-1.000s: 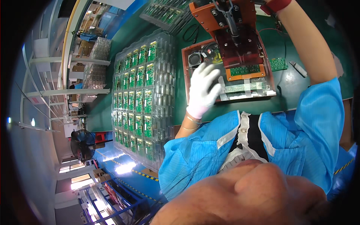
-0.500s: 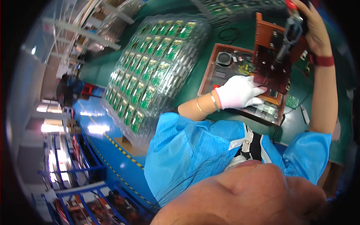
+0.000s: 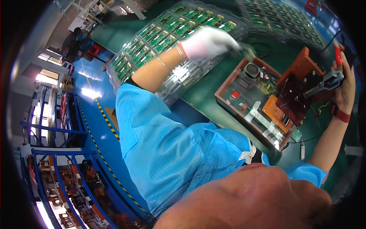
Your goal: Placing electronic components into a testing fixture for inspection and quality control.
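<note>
My left hand [image 3: 207,42], in a white glove, is raised over the near side of a clear tray [image 3: 173,86] of green circuit boards. Its fingertips pinch a small blurred greenish piece that looks like a circuit board [image 3: 248,52]. My bare right hand [image 3: 346,86], with a red wristband, is closed round the red handle [image 3: 338,56] of a metal toggle clamp [image 3: 327,82]. This clamp is mounted on the orange-brown and dark red plates of a test fixture [image 3: 292,101]. Below them is the fixture's clear-topped box [image 3: 232,82], showing a round speaker and a red switch.
Another tray of circuit boards [image 3: 282,19] lies at the back right. A loose green board [image 3: 296,134] and a white stick-like piece [image 3: 302,150] lie by the fixture, near a black cable. Left of the bench are blue shelving [image 3: 57,152] and a black fan [image 3: 74,44].
My left hand has left the fixture and swung up and left over the tray, now with a small piece in its fingers. My right hand stays at the clamp. The view has shifted.
</note>
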Motion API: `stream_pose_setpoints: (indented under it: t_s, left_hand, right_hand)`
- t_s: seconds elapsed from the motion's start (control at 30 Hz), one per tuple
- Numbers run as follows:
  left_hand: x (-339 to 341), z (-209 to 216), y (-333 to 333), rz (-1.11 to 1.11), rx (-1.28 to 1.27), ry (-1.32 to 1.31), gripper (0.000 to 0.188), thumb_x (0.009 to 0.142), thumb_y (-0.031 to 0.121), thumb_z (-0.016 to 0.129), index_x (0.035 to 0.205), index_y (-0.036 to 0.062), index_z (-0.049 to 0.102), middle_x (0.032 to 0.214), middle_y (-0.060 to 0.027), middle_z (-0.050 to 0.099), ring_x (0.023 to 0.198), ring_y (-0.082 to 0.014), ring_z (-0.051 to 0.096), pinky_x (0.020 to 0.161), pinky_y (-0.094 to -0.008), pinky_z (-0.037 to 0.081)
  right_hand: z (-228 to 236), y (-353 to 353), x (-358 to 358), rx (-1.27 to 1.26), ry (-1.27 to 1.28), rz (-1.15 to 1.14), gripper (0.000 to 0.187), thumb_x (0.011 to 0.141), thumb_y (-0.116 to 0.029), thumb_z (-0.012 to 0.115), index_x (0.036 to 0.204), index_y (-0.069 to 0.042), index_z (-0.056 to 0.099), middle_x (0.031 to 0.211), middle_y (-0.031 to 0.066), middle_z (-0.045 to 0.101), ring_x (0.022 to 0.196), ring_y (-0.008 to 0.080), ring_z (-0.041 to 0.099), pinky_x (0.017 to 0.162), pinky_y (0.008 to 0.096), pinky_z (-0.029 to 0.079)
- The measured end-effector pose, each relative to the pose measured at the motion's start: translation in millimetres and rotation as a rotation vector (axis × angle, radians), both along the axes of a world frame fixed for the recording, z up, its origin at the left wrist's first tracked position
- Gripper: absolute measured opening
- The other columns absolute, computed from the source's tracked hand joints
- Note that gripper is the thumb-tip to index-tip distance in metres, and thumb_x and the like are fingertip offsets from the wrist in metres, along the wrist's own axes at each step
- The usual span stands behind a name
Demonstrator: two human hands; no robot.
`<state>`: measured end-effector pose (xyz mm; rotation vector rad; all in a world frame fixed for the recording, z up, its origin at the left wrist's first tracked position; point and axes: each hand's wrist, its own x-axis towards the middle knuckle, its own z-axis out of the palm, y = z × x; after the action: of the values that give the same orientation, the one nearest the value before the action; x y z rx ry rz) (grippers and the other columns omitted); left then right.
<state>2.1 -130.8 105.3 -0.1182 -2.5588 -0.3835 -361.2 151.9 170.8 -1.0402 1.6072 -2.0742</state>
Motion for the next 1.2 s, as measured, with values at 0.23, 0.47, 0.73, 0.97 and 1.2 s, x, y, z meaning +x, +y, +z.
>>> stream_pose_setpoints:
  t_s: [0.23, 0.47, 0.73, 0.97, 1.2]
  left_hand:
    - [105.4, -26.3, -232.3, 1.271, 0.153, 0.185, 0.040, 0.088, 0.008, 0.055, 0.121, 0.0183, 0.073, 0.112, -0.0019, 0.078, 0.099, -0.0284, 0.072, 0.088, -0.0330, 0.056]
    - [115.1, -60.9, -298.3, 1.345, 0.261, -0.126, 0.039, 0.089, 0.013, 0.054, 0.122, 0.0202, 0.073, 0.125, -0.0016, 0.073, 0.109, -0.0302, 0.069, 0.093, -0.0399, 0.055]
    - [95.2, -45.8, -302.1, 1.447, 0.185, -0.310, 0.039, 0.088, 0.011, 0.053, 0.121, 0.0146, 0.074, 0.124, -0.0023, 0.074, 0.116, -0.0259, 0.067, 0.102, -0.0350, 0.051]
    - [75.0, -46.1, -346.9, 1.352, -0.057, -0.649, 0.034, 0.090, 0.012, 0.053, 0.118, 0.0126, 0.074, 0.124, -0.0075, 0.073, 0.114, -0.0340, 0.068, 0.098, -0.0430, 0.053]
    - [85.6, -45.2, -325.8, 1.473, -0.085, -0.384, 0.025, 0.094, 0.012, 0.052, 0.104, 0.0086, 0.075, 0.107, -0.0143, 0.075, 0.103, -0.0353, 0.070, 0.090, -0.0459, 0.056]
  right_hand:
    - [-2.3, 7.5, -3.2, 0.006, 0.011, 0.042, 0.050, 0.105, -0.027, 0.057, 0.145, 0.002, 0.052, 0.148, 0.0079, 0.056, 0.078, 0.0071, 0.049, 0.075, 0.0198, 0.046]
    - [1.6, 15.7, 3.9, -0.011, 0.003, 0.132, 0.053, 0.105, -0.027, 0.056, 0.149, 0.001, 0.046, 0.147, 0.0108, 0.056, 0.075, 0.0081, 0.048, 0.071, 0.0209, 0.046]
    - [-2.3, 21.3, -2.9, -0.041, -0.083, 0.122, 0.053, 0.106, -0.026, 0.053, 0.151, 0.001, 0.041, 0.149, 0.0117, 0.052, 0.073, 0.0079, 0.048, 0.068, 0.0203, 0.045]
    - [0.2, 24.7, 7.2, -0.061, -0.074, 0.130, 0.053, 0.107, -0.027, 0.053, 0.151, 0.001, 0.040, 0.150, 0.0112, 0.051, 0.073, 0.0075, 0.048, 0.067, 0.0211, 0.047]
    - [-0.1, 20.1, 10.3, -0.072, -0.075, 0.133, 0.051, 0.106, -0.027, 0.054, 0.148, 0.001, 0.043, 0.148, 0.0122, 0.053, 0.073, 0.0072, 0.049, 0.066, 0.0216, 0.047]
